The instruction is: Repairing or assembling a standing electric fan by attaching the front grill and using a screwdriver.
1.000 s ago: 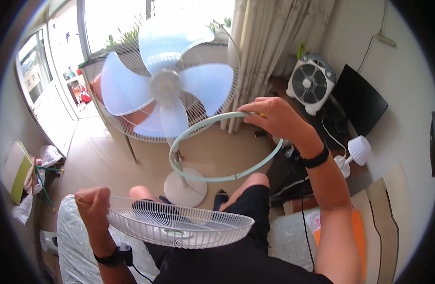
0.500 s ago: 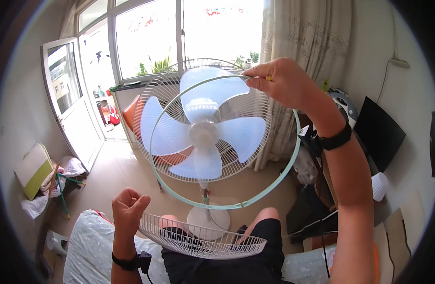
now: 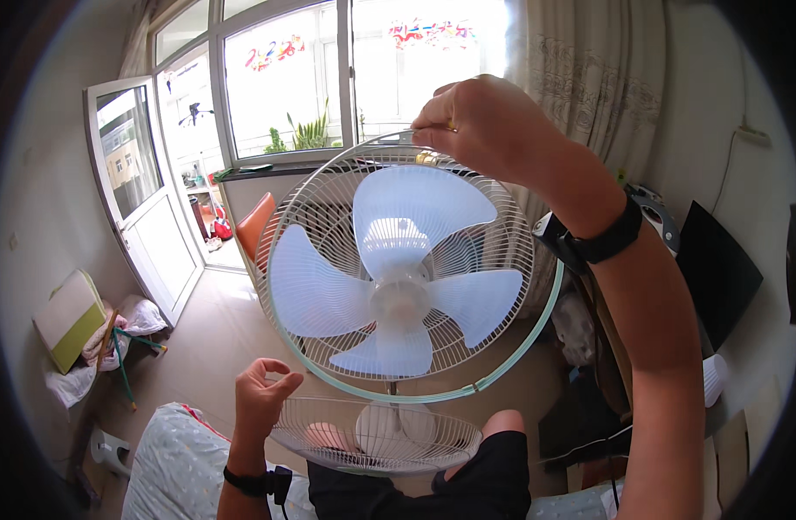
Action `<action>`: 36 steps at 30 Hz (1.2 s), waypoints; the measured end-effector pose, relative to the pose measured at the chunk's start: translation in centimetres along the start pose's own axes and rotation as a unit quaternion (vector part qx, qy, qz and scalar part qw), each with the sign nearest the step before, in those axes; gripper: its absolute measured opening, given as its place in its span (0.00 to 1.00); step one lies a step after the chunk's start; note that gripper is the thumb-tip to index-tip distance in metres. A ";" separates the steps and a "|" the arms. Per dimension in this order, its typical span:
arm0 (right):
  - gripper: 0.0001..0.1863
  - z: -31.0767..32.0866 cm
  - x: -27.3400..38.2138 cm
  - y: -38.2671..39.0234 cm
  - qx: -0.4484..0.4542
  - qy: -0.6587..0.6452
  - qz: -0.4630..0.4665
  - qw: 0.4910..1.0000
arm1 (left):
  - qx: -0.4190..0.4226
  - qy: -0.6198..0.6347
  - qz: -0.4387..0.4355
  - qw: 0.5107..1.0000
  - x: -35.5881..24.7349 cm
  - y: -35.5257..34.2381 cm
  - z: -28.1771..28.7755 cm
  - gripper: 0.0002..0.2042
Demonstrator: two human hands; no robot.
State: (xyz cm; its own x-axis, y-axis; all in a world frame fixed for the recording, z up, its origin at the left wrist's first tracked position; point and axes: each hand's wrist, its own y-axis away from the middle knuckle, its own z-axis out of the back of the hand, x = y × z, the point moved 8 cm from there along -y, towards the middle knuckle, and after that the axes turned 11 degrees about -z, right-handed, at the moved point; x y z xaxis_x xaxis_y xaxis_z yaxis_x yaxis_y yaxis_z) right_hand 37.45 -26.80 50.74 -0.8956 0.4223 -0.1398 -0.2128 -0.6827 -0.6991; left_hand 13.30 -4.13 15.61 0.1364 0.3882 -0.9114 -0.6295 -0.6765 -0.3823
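A standing fan with pale blue blades (image 3: pixel 415 212) faces me, its wire rear guard (image 3: pixel 521 217) behind the blades. My right hand (image 3: pixel 489 126) pinches a thin pale green ring (image 3: pixel 398 396) at its top. The ring hangs in front of the rear guard, and its lower right side stands out beyond the guard's edge. My left hand (image 3: pixel 263 394) is closed, thumb bent toward the fingers; what it holds, if anything, does not show. Beside it, a wire front grille (image 3: pixel 380 442) lies over my lap.
The fan's round base (image 3: pixel 398 423) stands on the floor before my knees. A patterned bed (image 3: pixel 168 459) is under me. At right are a dark monitor (image 3: pixel 718 269) and cables; at left, a folding stool (image 3: pixel 116 347) with cloth. An orange chair (image 3: pixel 257 227) stands behind the fan.
My right hand has moved left and up with the ring, bringing it closer in line with the rear guard. My left hand has shifted slightly right. The view has also shifted.
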 end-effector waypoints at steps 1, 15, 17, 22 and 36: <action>0.13 -0.2 0.2 -0.4 -0.001 -0.007 0.003 1.000 | 0.000 0.000 0.001 1.000 0.2 -0.1 -0.2 0.14; 0.11 -2.6 0.8 -1.2 0.040 -0.064 0.007 0.997 | 0.035 0.034 0.000 0.999 3.4 -2.4 -3.3 0.11; 0.12 -2.6 1.1 -1.2 0.029 -0.073 0.017 0.997 | 0.039 0.031 -0.013 0.999 3.6 -2.6 -3.5 0.10; 0.12 -3.0 0.5 -1.5 0.039 -0.097 -0.001 0.995 | 0.032 0.016 -0.002 0.999 4.0 -3.0 -3.8 0.08; 0.12 -3.2 0.6 -1.9 0.024 -0.097 -0.003 0.995 | 0.036 -0.008 0.002 0.999 4.6 -4.5 -3.8 0.10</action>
State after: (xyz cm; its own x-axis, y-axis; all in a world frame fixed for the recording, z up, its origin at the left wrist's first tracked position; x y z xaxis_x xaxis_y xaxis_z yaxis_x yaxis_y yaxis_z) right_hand 38.54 -23.30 49.73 -0.9517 0.3070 0.0049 -0.2324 -0.7098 -0.6650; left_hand 19.67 -1.72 12.58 0.1217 0.3969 -0.9098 -0.6841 -0.6306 -0.3666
